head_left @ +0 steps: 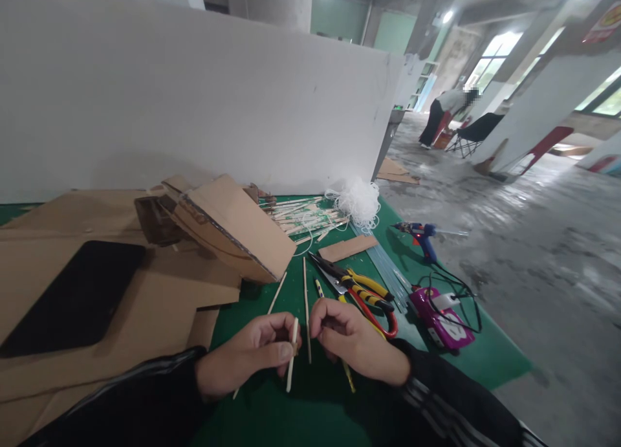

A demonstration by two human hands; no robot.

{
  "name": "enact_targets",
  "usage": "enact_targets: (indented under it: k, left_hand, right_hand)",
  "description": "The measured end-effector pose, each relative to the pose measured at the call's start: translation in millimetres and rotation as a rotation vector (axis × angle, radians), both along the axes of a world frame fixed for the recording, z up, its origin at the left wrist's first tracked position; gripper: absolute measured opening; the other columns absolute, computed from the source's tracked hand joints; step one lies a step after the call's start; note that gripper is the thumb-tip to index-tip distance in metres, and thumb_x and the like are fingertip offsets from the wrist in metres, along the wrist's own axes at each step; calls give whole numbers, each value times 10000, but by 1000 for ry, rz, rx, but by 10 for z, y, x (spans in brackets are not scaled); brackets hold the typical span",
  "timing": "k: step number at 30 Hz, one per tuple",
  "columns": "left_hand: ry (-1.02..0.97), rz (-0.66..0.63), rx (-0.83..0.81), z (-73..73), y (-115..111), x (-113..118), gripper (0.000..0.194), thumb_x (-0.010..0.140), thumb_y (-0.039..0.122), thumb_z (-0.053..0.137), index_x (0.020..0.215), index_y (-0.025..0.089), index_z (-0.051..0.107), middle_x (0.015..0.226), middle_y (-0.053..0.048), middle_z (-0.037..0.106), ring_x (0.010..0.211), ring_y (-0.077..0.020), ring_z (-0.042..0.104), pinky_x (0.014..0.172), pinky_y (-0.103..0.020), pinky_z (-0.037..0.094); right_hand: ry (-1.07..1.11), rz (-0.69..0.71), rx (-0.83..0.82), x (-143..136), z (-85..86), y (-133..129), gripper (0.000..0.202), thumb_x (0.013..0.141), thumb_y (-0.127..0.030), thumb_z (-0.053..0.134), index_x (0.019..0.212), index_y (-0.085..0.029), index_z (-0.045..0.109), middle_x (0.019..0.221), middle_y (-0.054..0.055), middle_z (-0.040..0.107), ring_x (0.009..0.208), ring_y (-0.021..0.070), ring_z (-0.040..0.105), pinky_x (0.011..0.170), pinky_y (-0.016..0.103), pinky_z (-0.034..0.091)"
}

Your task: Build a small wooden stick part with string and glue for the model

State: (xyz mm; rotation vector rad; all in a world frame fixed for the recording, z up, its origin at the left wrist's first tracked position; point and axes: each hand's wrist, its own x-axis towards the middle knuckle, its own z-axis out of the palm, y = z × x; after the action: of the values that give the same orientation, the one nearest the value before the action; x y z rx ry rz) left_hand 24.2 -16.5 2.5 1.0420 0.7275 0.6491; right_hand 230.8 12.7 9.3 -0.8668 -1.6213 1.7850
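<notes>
Between the thumb and fingers of my left hand (255,353) is a short pale wooden stick (292,363), tilted nearly upright. My right hand (352,340) is just to its right, apart from the stick, with fingers curled together; whether something small is between them is hidden. A longer thin stick (306,298) lies on the green table (262,295) between the hands, and another stick (277,293) runs beneath my left hand. Beyond my right hand lie yellow-and-black pliers (361,284) and red-handled scissors (367,312).
Cardboard pieces (169,305) and a black tablet-like slab (80,298) cover the left. Behind are a cardboard structure (242,224), wooden sticks (308,217) and white string (359,204). At right are a glue gun (425,240) and purple power strip (439,321). A person (441,114) bends over far away.
</notes>
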Motion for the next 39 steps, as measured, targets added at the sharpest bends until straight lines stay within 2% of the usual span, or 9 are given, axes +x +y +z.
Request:
enact_targets:
  k: [7,16,39]
  left_hand:
    - [-7,9,8,-36,0,0,400,743,509,706,840,147,564,758,12,459,625,-97,436,590,-210,385]
    - [-25,19,-5,-21,-11,4,388,746,497,707,837,149,563,761,11,459,628,-99,431,594,-210,397]
    - [-28,31,-21,-19,-15,11,381,733,486,719,829,148,571,772,7,471,626,-97,437,589,-209,393]
  right_hand:
    - [-16,14,-34,1,61,-2,84,823,-238,568,821,-159,540,744,-19,527,500,58,432,466,185,364]
    - [-16,28,-41,-1,46,7,195,848,-342,596,844,-152,554,758,-14,545,494,50,434,461,181,356]
    - [-25,38,-56,6,47,7,246,846,-398,627,867,-164,555,760,-19,551,504,51,444,461,172,367]
